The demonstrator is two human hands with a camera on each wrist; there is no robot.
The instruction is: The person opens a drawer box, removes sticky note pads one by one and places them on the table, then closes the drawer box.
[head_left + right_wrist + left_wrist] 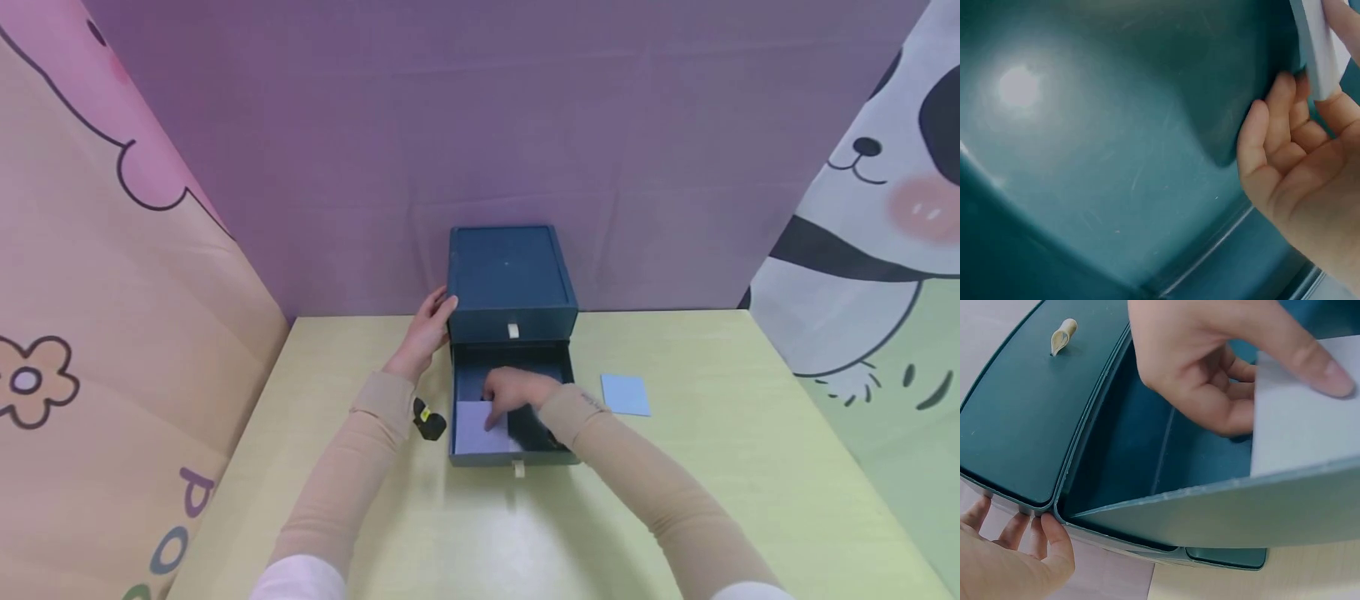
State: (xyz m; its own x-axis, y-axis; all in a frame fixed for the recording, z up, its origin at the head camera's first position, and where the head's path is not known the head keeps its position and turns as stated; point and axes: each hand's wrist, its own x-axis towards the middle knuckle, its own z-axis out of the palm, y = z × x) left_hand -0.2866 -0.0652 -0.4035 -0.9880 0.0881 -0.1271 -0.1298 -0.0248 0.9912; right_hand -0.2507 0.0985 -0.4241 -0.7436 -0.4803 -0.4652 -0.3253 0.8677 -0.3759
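A dark blue drawer cabinet (510, 267) stands against the back wall with its lower drawer (480, 460) pulled out. My right hand (517, 390) reaches down into that drawer and pinches a pale purple pad of paper (472, 429), thumb on its upper face and fingers underneath. The pad lies in the drawer's front left part, its edge tilted in the right wrist view. On the cabinet's left side rests my left hand (427, 329); its fingertips (1047, 522) touch the cabinet's side in the left wrist view.
A light blue square of paper (626, 395) lies on the table right of the drawer. Left of the drawer, near my left forearm, is a small black object (430, 421) with a yellow mark. The upper drawer, with its pale pull tab (513, 331), is closed.
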